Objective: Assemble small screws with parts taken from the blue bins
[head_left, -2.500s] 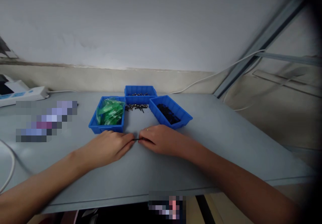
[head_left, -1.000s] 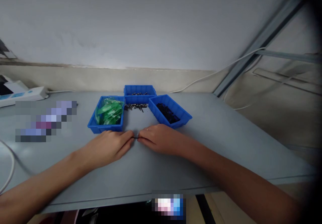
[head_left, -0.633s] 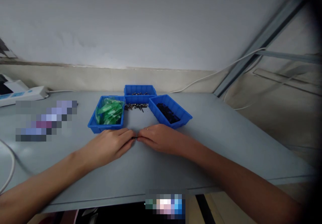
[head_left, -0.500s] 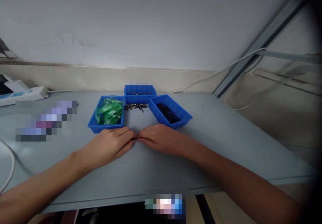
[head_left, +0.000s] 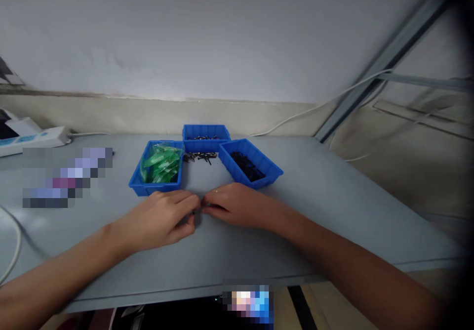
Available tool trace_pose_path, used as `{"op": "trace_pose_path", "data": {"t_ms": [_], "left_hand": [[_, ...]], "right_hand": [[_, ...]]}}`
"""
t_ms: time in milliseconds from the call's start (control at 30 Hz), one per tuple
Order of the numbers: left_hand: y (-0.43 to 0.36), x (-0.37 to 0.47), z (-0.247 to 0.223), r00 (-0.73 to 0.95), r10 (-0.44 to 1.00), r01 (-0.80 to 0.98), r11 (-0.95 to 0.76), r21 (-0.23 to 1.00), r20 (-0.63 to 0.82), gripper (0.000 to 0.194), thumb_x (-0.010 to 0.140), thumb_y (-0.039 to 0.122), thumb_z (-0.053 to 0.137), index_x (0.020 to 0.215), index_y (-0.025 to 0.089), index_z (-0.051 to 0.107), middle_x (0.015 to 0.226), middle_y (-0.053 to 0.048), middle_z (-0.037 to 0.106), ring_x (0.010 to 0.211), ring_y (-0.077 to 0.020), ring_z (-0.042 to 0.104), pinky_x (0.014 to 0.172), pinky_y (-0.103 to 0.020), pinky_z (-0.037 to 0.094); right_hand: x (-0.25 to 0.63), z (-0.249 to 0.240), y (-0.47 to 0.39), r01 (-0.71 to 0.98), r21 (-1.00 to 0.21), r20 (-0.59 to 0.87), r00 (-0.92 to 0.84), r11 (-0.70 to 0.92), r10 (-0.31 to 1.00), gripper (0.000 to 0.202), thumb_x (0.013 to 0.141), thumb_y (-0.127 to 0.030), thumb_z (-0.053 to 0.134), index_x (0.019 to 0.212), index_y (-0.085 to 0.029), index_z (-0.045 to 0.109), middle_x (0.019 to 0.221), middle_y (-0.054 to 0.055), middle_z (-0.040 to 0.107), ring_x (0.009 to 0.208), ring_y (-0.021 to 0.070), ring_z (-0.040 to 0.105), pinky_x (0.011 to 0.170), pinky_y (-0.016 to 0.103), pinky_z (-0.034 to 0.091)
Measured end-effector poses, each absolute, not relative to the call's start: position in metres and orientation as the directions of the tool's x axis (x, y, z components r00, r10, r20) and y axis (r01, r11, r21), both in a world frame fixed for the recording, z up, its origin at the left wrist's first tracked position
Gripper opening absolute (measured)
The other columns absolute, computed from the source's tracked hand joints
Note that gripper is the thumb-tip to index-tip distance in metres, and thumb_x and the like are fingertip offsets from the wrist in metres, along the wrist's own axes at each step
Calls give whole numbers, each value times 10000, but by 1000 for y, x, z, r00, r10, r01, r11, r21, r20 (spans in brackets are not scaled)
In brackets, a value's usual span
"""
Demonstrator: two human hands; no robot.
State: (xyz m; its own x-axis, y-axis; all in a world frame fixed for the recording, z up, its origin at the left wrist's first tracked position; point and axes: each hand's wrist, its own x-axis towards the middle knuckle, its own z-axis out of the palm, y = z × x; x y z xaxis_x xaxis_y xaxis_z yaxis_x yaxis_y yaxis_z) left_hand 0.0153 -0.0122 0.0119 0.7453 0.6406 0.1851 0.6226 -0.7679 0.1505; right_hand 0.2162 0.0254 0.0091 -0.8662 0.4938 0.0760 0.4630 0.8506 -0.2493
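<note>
Left hand, finger and thumb now apart after the earlier pinch; right hand, hold unclear.

Left grip: bare hand
Left forearm: bare
Right grip: bare hand, thin gold-coloured metallic finger ring
Right forearm: bare

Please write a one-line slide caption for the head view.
Left hand and right hand close together over a grey table, with three blue bins and a pile of small parts beyond.
</note>
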Motion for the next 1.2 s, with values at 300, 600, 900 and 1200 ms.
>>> {"op": "trace_pose_path", "data": {"t_ms": [300,600,900,1200], "left_hand": [[-10,16,11,710,693,685,-721,105,126,119,835,203,376,775,172,474,708,1,551,588,-125,522,515,-246,354],[-9,14,6,714,688,685,-725,72,129,185,880,241,360,797,178,512,737,2,570,643,-135,550,546,-254,357],[-8,17,9,703,702,697,-712,92,110,155,880,239,371,793,184,486,726,14,558,631,-135,546,539,-257,348],[-7,13,3,695,710,708,-703,62,117,178,892,254,367,836,184,521,741,11,567,639,-141,559,549,-263,355]], "right_hand": [[218,8,25,462,-193,94,-869,865,485,230,881,-333,428,794,-163,555,693,12,599,613,126,527,561,249,310],[217,8,25,459,-192,215,-843,868,493,246,878,-355,429,803,-160,560,709,11,597,650,124,539,593,244,348],[222,8,9,73,16,916,-402,997,15,330,745,-482,492,819,-165,545,627,-24,568,564,94,532,543,231,415],[216,4,26,442,-173,292,-830,880,475,159,834,-295,495,877,-153,553,793,33,591,736,135,544,645,248,389]]}}
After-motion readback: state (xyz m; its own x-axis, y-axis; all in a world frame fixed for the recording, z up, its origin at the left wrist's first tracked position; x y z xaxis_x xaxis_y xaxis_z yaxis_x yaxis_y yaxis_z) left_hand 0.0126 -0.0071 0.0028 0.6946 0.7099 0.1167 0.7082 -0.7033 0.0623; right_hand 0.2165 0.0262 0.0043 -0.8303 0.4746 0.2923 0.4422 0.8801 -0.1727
